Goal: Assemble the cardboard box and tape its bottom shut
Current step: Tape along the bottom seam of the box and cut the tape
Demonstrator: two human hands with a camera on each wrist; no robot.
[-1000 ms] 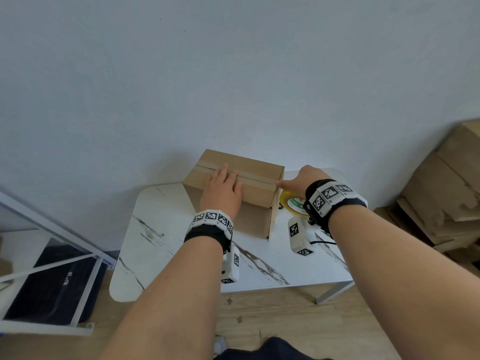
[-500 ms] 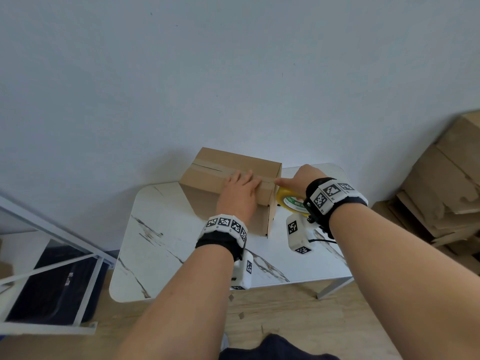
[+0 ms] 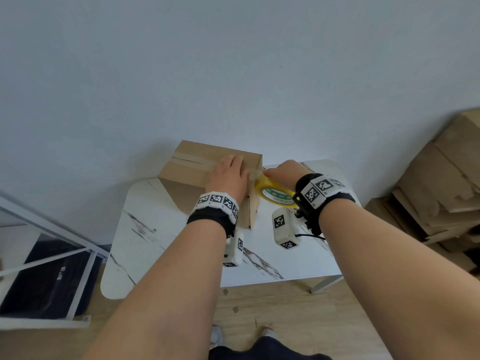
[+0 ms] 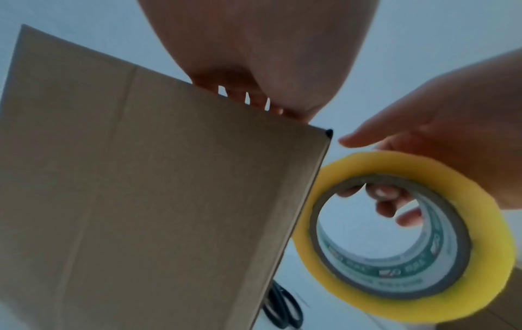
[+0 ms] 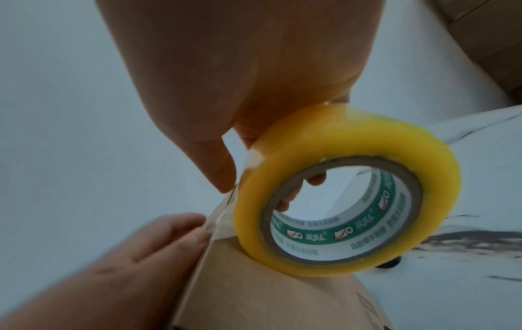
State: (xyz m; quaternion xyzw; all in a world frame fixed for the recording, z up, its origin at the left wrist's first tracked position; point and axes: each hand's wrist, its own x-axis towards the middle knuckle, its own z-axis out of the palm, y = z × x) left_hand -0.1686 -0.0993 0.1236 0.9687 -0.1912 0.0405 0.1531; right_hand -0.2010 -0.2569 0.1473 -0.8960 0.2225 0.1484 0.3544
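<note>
Slid rightward, left hand (image 3: 230, 176) presses flat on box (image 3: 189, 175); right grip (image 3: 281, 171) curls around tape roll (image 3: 275, 194) beside it.

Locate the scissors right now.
Only the left wrist view shows the scissors: black handles lying on the white table, tucked behind the cardboard box's right side, below the tape roll.

My forearms are bare. Each wrist wears a black fabric wristband (image 3: 211, 219) topped by a white band of black-and-white square markers (image 3: 218, 201). A white boxy camera unit (image 3: 283, 229), marked likewise, hangs below my right wrist, trailing a thin black cable (image 3: 310, 236).
</note>
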